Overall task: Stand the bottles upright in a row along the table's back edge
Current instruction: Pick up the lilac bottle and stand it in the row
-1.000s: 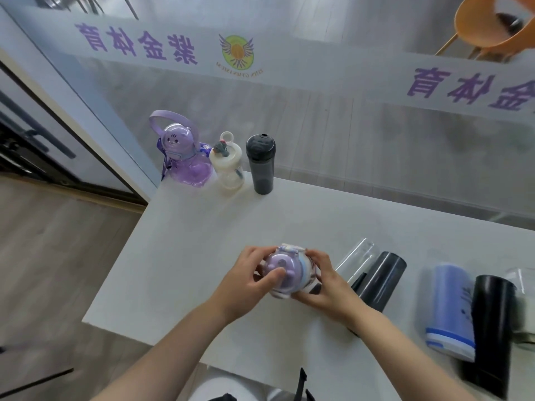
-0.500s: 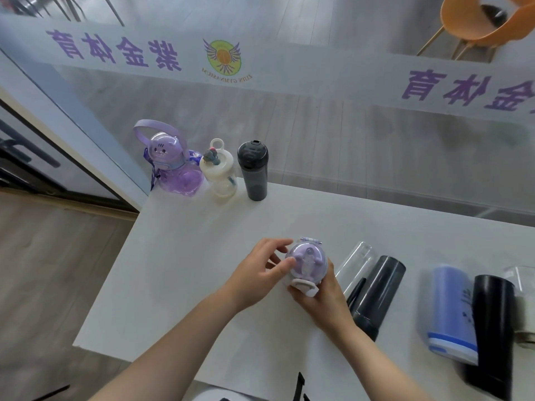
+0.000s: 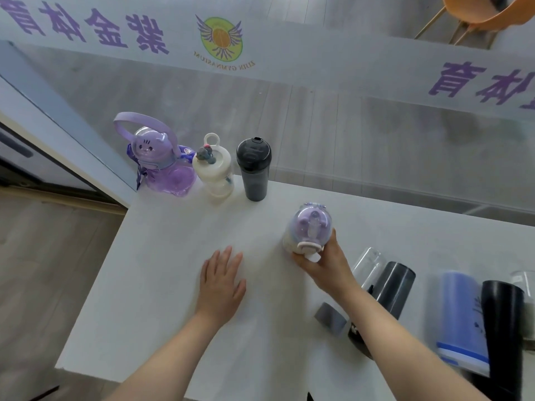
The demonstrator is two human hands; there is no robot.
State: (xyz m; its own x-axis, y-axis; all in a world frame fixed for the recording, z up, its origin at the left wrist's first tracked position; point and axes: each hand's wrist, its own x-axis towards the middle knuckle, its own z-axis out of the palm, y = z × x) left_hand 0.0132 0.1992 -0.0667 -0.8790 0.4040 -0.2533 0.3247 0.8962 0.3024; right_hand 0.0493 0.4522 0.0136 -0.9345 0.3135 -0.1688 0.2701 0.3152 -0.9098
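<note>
Stretching across the view, the white rectangular desk (image 3: 162, 285) carries three bottles upright along its back edge near the back left corner: a translucent purple cat-faced bottle with a loop handle (image 3: 162, 166), a cream dumbbell-shaped bottle with a ring cap (image 3: 214, 169) just beside it, and a dark grey cylindrical shaker (image 3: 254, 169) next in line. Toward the right edge lie a blue-and-white tumbler (image 3: 460, 314), a black flask (image 3: 505, 337), a dark grey tumbler (image 3: 390, 290) and what looks like a clear plastic bottle (image 3: 369, 263), all on their sides. The right hand (image 3: 324, 264) grasps a small lilac dome-lidded bottle (image 3: 311, 230) upright, mid-desk. The left hand (image 3: 221, 282) rests flat and released on the desk.
</note>
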